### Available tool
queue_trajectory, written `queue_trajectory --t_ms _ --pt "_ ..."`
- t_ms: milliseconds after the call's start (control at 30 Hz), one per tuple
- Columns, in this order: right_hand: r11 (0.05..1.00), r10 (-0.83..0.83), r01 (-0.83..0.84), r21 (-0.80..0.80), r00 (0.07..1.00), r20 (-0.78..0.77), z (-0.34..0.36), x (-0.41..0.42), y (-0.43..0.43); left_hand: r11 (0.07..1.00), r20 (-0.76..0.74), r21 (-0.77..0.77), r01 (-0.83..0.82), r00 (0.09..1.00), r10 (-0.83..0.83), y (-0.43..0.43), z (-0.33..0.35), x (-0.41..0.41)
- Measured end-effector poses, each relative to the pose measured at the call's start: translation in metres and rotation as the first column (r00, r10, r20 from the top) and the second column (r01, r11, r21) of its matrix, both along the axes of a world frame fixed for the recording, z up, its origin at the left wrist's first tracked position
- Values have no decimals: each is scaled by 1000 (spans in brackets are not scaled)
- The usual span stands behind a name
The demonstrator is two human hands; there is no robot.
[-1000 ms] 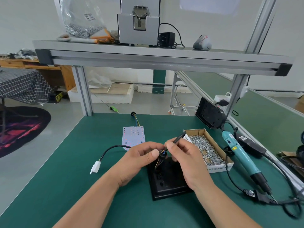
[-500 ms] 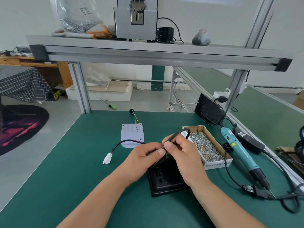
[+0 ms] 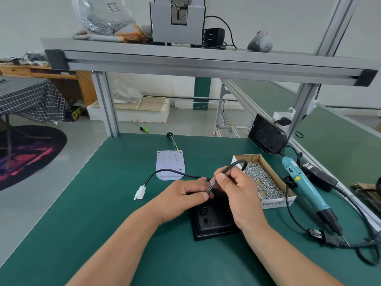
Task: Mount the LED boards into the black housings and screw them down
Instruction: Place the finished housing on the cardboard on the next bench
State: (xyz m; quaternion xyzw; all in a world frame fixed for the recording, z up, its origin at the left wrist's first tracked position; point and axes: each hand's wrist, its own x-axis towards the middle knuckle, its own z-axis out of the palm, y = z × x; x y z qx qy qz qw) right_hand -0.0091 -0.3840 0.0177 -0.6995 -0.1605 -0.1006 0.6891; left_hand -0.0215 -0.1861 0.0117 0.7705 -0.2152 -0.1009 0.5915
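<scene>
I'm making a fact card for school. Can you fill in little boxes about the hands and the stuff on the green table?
Left hand: pinches the coloured wires
Right hand: pinches the black cable
Black housing: flat on the table, under both hands
LED board: behind the hands, not mounted
White connector: left of the hands
Box of screws: right of the hands
Electric screwdriver: lying right of the box, untouched

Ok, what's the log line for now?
left hand pinches coloured wires | right hand pinches black cable | square black housing beneath | white LED board unmounted
</scene>
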Motion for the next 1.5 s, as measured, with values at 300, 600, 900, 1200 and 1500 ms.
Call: queue_trajectory --t_ms 300,600,900,1200,1500 --pt "998 -20 22 62 999 -35 -2 2 -1 1000 -85 -9 -22 996 22 4 -9 9" --pt "988 19 -7 152 997 -78 3 4 3 998 -73 -64 5 997 -10 4 1 3" --pt "996 26 -26 82 1000 1 4 3 2 994 -85 -86 -74 994 66 4 -4 2" --pt "996 17 -18 82 1000 5 0 1 1 998 -61 -64 -20 998 16 4 1 5" --pt "999 19 -17 28 998 -57 7 2 -3 997 -70 -72 -33 997 28 6 -1 4"
